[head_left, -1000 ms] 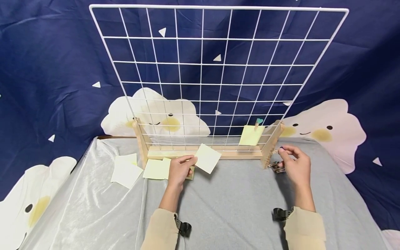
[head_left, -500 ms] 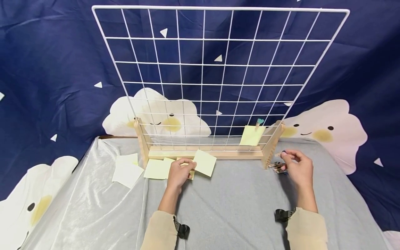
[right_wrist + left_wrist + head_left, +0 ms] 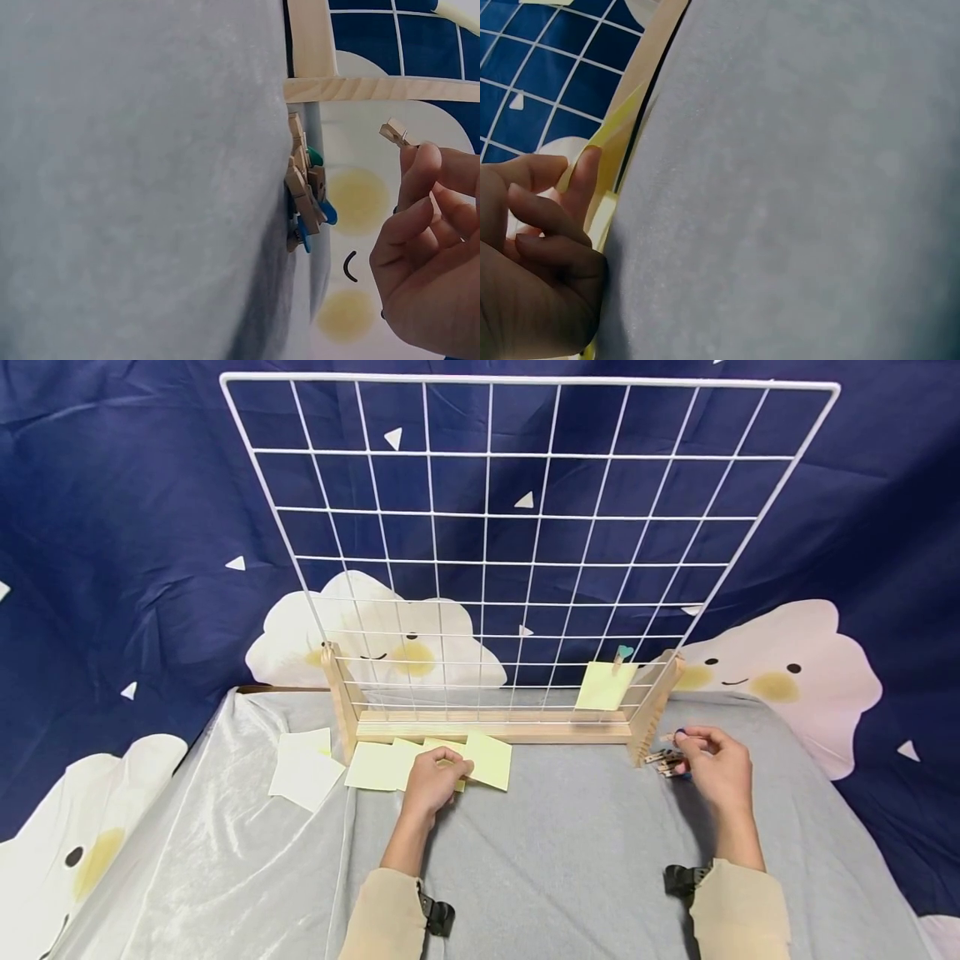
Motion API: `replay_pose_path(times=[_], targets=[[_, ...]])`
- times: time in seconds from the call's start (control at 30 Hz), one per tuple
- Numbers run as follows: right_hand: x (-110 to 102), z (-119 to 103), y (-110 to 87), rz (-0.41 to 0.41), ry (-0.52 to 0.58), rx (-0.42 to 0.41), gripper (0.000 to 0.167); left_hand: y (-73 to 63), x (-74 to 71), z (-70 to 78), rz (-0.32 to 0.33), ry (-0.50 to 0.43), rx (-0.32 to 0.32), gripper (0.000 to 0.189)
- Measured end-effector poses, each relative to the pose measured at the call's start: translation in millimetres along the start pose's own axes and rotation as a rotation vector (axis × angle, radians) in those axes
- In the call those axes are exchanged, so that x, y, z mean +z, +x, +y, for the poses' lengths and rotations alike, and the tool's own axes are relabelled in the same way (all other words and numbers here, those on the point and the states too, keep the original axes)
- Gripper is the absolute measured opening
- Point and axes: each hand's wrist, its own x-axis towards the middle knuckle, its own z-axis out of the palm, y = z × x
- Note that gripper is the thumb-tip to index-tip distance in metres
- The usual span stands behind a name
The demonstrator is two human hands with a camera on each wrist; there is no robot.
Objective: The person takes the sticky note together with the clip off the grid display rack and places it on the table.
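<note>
My left hand (image 3: 433,778) pinches a pale yellow sticky note (image 3: 490,762) by its left edge, low in front of the wooden base of the grid stand. In the left wrist view the note (image 3: 613,124) shows edge-on between thumb and finger. More yellow notes (image 3: 371,766) lie just left of that hand, partly covered by it. My right hand (image 3: 718,774) pinches a small wooden clothespin (image 3: 394,133) by its end, above a pile of clothespins (image 3: 301,184) with blue and green ends. Another note (image 3: 604,686) hangs on the grid from a clothespin with a teal heart (image 3: 624,652).
A white wire grid (image 3: 487,516) stands upright in a wooden stand (image 3: 495,727) at the back of the cloth-covered table (image 3: 555,860). White paper notes (image 3: 303,770) lie at the left. Behind hangs a dark blue curtain (image 3: 135,435) with cloud faces.
The left hand's note has come down and slightly left, from tilted to nearly square, close to the base. My right hand, still pinching the clothespin, has shifted slightly right and toward me.
</note>
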Motion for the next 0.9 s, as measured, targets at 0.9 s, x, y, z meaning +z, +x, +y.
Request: replay_pose_path(times=[0.9], targets=[[6, 16, 5.9, -0.090, -0.130, 0.022, 0.032, -2.2, -1.5, -0.3, -0.002, 0.329, 0.098, 0.013]])
